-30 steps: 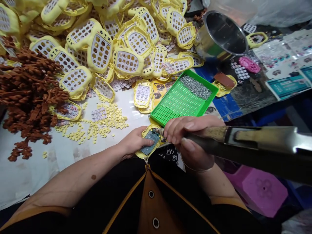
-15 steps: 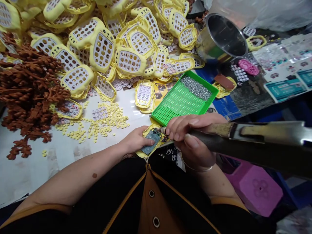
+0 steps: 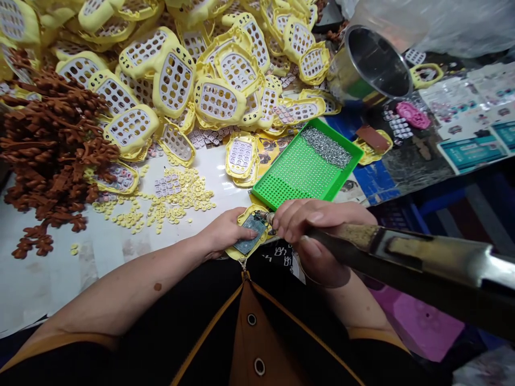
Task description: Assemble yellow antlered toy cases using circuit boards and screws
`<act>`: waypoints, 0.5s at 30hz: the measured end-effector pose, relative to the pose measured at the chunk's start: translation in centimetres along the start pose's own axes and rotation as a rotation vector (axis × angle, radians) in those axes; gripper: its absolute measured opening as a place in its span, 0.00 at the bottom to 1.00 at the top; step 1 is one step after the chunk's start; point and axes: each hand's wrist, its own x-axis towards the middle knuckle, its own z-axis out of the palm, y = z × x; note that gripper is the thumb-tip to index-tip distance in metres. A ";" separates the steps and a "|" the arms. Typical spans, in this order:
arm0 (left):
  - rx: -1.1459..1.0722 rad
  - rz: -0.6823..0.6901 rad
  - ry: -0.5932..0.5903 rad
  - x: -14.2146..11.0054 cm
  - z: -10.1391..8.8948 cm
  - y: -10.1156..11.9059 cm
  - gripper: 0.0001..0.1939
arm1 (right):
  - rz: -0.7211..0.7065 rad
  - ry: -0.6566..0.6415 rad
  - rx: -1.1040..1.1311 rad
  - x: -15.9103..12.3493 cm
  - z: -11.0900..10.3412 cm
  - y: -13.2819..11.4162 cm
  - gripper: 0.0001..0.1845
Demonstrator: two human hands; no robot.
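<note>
My left hand grips a yellow toy phone shell by its left side, the thumb pressed on the dark circuit board inside it. My right hand is wrapped round a long electric screwdriver that slants in from the right. The tool's tip meets the upper right of the shell, by the board's edge; whether a screw sits under it is too small to tell. Just beyond stands a green perforated tray with a heap of small silver screws at its far end.
Yellow shells with white keypad frames are piled at the back. Brown plastic parts heap up at the left, beside scattered small yellow buttons. A steel pot stands back right; a pink stool is below the table edge.
The screwdriver's rear end has swung lower, and my right hand has tilted with it. The tip stays at the same corner of the shell. My left hand keeps its grip.
</note>
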 end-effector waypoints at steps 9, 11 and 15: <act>-0.007 0.011 -0.008 0.1 0.0 0.0 0.18 | 0.082 -0.002 -0.035 -0.1 -0.1 -0.2 0.14; -0.005 0.006 -0.004 0.1 0.0 0.0 0.18 | 0.111 -0.007 -0.029 -0.1 -0.2 -0.1 0.12; -0.002 0.004 -0.002 0.1 0.1 0.0 0.16 | 0.149 -0.025 -0.024 -0.4 -0.3 0.5 0.13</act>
